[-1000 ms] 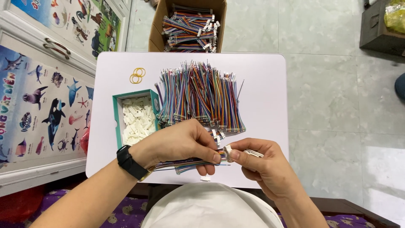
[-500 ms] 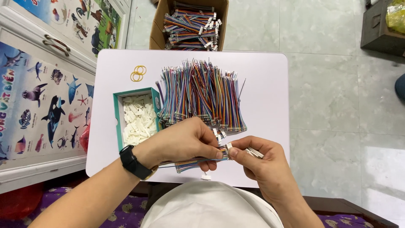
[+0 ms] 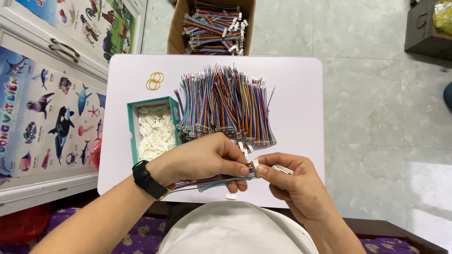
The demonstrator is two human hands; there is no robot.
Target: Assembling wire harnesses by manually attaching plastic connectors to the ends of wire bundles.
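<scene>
Left hand pinches a wire bundle, right hand pinches a white connector below the wire pile; a misaligned push could bend pins.

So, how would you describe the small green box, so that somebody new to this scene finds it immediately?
Start from the white table. On its left part, beside the big pile of coloured wires, lies the green box, just above the left hand. It is the only open container on the table and is filled with small white plastic pieces.
</scene>
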